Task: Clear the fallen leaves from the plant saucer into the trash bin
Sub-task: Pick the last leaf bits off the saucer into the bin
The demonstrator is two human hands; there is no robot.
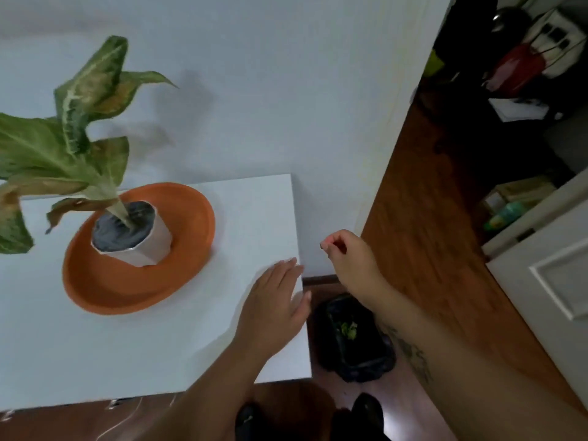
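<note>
An orange saucer (105,291) sits on the white table (95,354), with a white pot (152,249) and its wilted green plant (70,122) standing in it. No loose leaves show on the saucer's bare surface. A black-lined trash bin (366,351) stands on the floor right of the table, with green leaf pieces (348,329) inside. My left hand (273,310) lies flat and open on the table's right edge. My right hand (346,253) hovers above the floor beyond the bin, fingertips pinched together; nothing is visible between them.
A white wall (286,90) rises behind the table. Wooden floor (429,218) runs to the right, past a white door (547,275) and dark clutter at the top right. My shoes (366,412) show at the bottom.
</note>
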